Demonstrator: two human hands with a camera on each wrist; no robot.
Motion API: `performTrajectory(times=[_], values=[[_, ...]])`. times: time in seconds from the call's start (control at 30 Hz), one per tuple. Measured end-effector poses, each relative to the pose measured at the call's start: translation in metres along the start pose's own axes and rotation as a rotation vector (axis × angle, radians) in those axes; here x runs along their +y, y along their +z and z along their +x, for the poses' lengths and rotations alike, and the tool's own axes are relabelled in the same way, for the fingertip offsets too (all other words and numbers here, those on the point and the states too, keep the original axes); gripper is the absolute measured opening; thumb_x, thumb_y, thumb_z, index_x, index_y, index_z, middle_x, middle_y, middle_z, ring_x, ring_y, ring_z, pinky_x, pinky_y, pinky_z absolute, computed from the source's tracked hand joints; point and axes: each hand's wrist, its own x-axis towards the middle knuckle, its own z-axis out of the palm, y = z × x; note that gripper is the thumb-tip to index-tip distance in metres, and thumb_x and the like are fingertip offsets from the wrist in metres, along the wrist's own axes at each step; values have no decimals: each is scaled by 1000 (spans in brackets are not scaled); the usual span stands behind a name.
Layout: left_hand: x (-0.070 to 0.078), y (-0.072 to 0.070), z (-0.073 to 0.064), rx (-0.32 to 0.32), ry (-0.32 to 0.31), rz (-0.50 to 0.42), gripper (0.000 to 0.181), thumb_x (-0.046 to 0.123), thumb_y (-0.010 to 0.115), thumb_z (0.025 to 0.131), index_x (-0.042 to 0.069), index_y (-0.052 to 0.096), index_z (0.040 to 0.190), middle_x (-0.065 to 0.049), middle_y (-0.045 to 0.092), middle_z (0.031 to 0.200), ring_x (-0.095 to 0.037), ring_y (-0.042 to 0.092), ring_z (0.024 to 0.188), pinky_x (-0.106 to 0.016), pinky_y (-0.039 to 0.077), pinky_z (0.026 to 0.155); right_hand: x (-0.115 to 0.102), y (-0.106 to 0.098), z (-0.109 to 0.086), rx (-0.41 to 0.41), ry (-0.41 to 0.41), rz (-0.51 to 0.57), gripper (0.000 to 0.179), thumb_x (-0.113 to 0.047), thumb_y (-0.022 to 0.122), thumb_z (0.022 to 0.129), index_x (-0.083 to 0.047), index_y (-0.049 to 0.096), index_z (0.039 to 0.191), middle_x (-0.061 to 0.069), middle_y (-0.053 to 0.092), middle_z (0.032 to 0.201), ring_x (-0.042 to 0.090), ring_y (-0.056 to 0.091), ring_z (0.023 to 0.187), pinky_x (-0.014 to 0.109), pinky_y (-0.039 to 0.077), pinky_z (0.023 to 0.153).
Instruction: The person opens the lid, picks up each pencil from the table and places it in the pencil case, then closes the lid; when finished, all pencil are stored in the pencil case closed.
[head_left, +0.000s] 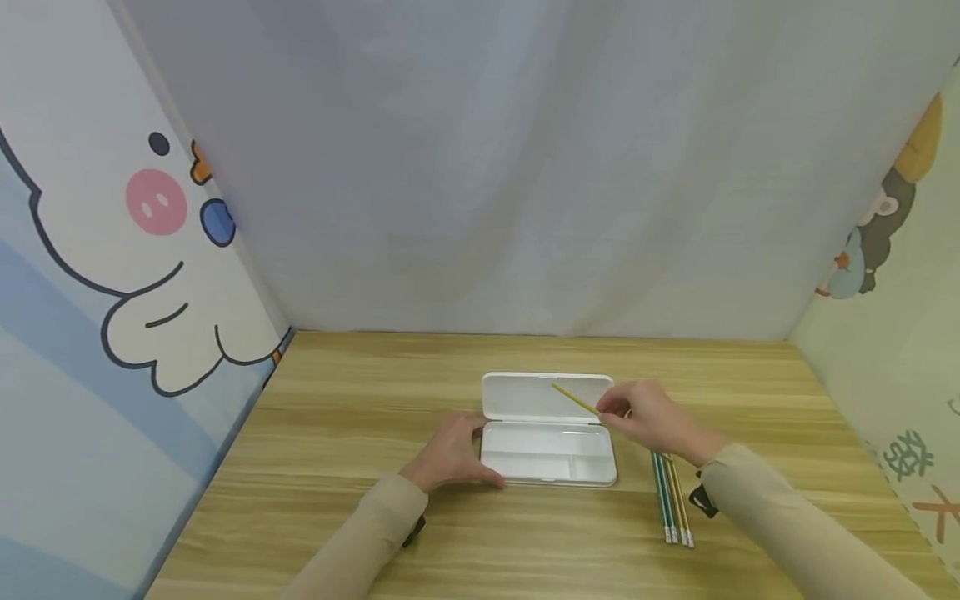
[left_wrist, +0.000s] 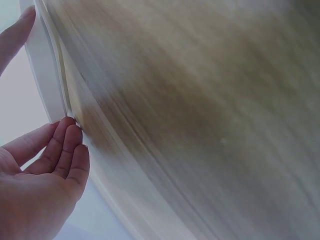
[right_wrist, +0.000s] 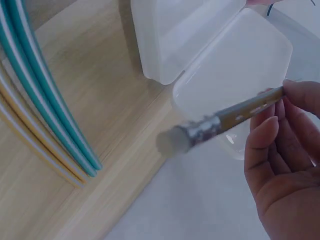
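Note:
A white pencil case [head_left: 547, 454] lies with its lid [head_left: 517, 397] folded back on the wooden table. My left hand [head_left: 453, 454] holds the case's left side, with the thumb at the front corner and the other fingers near the hinge. Above the case's right side, my right hand [head_left: 648, 417] pinches a yellow pencil [head_left: 576, 398] between thumb and fingers. In the right wrist view its eraser end [right_wrist: 175, 141] points towards the camera, and the rest of the pencil runs past the fingertips over the lid.
To the right of the case lies a row of green pencils [head_left: 663, 500] and yellow pencils [head_left: 681, 504], eraser ends towards me. Part of the row is under my right wrist. A pale curtain [head_left: 480, 183] hangs behind the table, with cartoon-printed walls [head_left: 82, 208] at both sides.

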Motion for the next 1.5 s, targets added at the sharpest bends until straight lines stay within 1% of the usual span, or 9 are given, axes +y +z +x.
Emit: performTrajectory(times=[0.23,0.4,0.53,0.77,0.93,1.1,1.23,1.33,1.5], values=[[1,1,0,1,4,-17,69,44,93,49,9,69,103,3,66,92,-14,58,84,-30,47,76,0,15,9,-69,-30,21,6,0,66,87,1,70,91,1,67,80,9,61,72,26,51,64],[2,2,-1,2,-15,12,70,47,92,48,11,70,104,5,66,92,-15,56,86,-33,44,80,-2,28,16,-84,-48,22,5,2,67,86,2,70,89,-1,67,79,7,60,72,26,50,64],[2,3,0,2,-18,25,71,48,92,48,11,70,104,5,66,92,-14,55,86,-34,43,80,-2,38,21,-94,-42,10,4,0,68,86,1,71,88,-3,66,79,7,60,72,27,50,65],[4,2,1,4,-12,23,71,47,92,49,11,70,105,5,66,91,-14,55,84,-32,44,78,-2,53,28,-124,16,-41,5,-4,69,87,-6,73,89,-7,67,82,7,60,76,28,50,70],[4,1,2,0,-2,-8,67,45,93,50,10,69,102,4,65,88,-14,55,81,-31,44,74,-2,63,34,-140,-17,-70,5,-5,68,86,-7,73,87,-7,67,80,7,59,75,29,50,70],[3,0,1,-1,-3,-10,68,45,93,50,10,69,103,3,66,90,-15,55,83,-31,44,77,-4,71,39,-165,-36,-77,6,-5,67,88,-7,74,87,-6,68,82,9,61,77,30,50,72],[-1,0,1,-13,-6,-19,70,46,92,50,11,68,106,4,66,93,-13,57,84,-29,46,77,-4,76,41,-167,-30,-93,7,-7,67,88,-8,74,89,-5,69,84,11,62,81,32,50,74],[-3,1,1,-15,-1,-4,72,49,91,50,12,68,107,6,66,94,-12,56,84,-29,46,78,-4,79,42,-161,-26,-103,7,-7,67,88,-9,74,90,-3,70,85,13,63,82,32,50,75],[-1,2,1,-7,1,29,74,50,91,50,12,68,108,6,66,96,-12,56,86,-31,45,80,-4,81,42,-163,-11,-94,6,-8,68,87,-8,74,90,-1,70,86,14,63,82,32,50,75]])
